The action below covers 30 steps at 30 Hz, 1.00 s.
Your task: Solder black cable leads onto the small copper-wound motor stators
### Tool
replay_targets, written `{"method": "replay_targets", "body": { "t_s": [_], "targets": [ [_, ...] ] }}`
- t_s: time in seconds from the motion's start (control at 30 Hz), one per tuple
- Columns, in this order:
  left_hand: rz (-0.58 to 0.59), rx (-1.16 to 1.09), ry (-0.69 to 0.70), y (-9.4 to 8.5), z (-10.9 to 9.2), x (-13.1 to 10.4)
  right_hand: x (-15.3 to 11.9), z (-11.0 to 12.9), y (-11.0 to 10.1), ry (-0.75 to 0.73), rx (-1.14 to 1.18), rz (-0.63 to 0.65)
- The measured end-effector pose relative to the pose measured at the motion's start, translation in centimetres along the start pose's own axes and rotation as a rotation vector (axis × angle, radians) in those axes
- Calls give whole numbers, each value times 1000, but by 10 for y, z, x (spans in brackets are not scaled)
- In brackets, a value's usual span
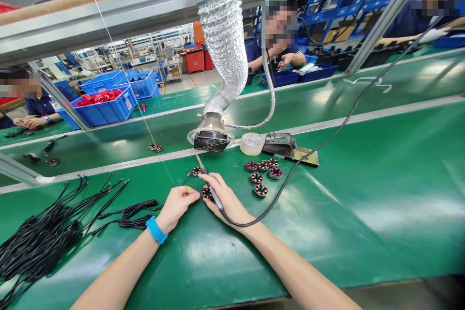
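My right hand [225, 198] holds a soldering iron [215, 196], its tip pointing up and away over the green bench. Its fingers also touch a small round copper-wound part [207, 193]. Left of that part, my left hand [180, 203] has its thumb and forefinger pinched together; what lies between them is too small to make out. A thin dark wire [187, 176] rises near these fingers towards another round part [196, 171] just beyond. Several similar round parts [258, 178] lie in a group to the right.
Black cables [47, 227] are heaped at the left, with coiled ones [136, 222] beside them. A fume extractor [211, 138], tape roll [252, 144] and iron stand [286, 147] line the back edge. The iron's cord crosses the right side. People sit beyond, near blue bins [105, 109].
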State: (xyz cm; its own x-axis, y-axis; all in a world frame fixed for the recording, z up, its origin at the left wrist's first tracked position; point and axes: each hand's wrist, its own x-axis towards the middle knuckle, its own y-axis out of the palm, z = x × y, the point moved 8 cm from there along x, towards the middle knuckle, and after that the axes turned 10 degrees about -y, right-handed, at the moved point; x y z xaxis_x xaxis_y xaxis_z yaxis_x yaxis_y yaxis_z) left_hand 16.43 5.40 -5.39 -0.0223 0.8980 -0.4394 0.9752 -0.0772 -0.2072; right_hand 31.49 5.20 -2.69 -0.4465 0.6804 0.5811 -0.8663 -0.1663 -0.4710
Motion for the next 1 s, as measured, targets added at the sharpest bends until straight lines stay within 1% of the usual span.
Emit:
{"method": "replay_targets", "body": {
  "t_s": [0.13,0.3,0.57,0.73,0.8,0.9,1.0],
  "targets": [
    [-29,33,44,3,-4,-1,-1,1,1,-2,9,-14],
    [-38,65,56,3,-4,-2,-1,0,1,-6,4,-12],
    [-17,123,23,1,-2,-5,-1,-1,3,-61,19,-46],
    [23,126,64,6,-4,-4,-2,3,7,-98,68,-58],
    [57,86,59,9,-2,-4,-3,2,9,-85,98,-87],
    [92,-54,-4,12,5,-3,-4,-1,8,-54,132,-172],
    [84,-192,25,12,6,0,-4,-2,8,-34,144,-221]
  ]
}}
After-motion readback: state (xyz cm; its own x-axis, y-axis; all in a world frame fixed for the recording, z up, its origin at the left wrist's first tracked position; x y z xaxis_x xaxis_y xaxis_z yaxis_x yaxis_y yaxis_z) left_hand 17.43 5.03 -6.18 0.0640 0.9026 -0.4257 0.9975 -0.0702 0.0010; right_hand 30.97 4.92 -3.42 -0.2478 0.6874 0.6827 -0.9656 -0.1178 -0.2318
